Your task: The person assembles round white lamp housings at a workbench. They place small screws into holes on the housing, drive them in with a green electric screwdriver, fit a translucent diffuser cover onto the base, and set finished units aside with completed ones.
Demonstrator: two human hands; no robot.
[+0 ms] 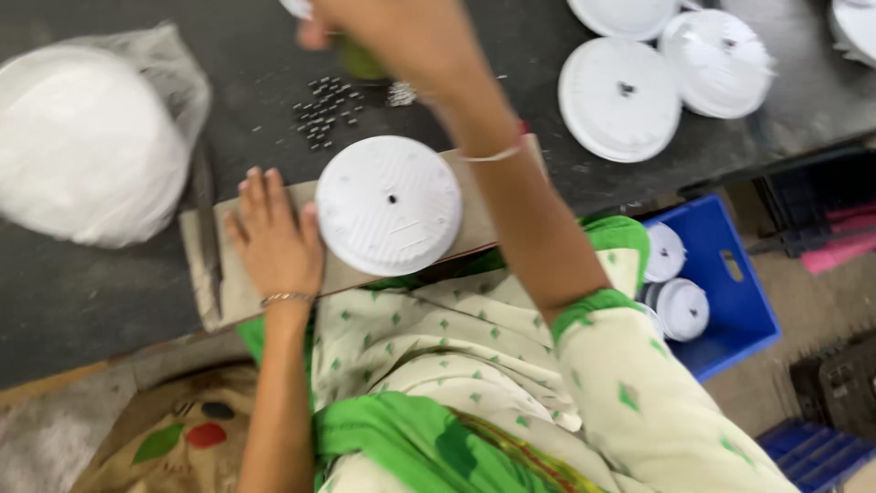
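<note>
Green-and-cream patterned cloth (474, 383) fills the near foreground, draped over the person's lap. Just beyond it a flat brown cardboard sheet (205, 265) lies on the dark grey worktable (82, 301), and on that sheet sits a round white plastic disc with a small centre hole (389, 204), ribbed face up. The left hand (272, 239) lies flat on the cardboard, fingers spread and straight, its thumb edge touching the rim of the disc; it grips nothing. The right hand (394, 36) is stretched out across the table, above and past the disc, fingers curled around something green (363, 64) that is too blurred to identify. Right beside that hand lies a scatter of small dark metal screws (324, 111), with a little pale coiled piece (400, 93) next to them. To the far left rests a clear plastic bag bulging with white pieces (87, 146). At the upper right, several more white round discs (620, 99) lie overlapping on the table. Below the table edge stands a blue plastic crate (721, 310) holding further white discs.
</note>
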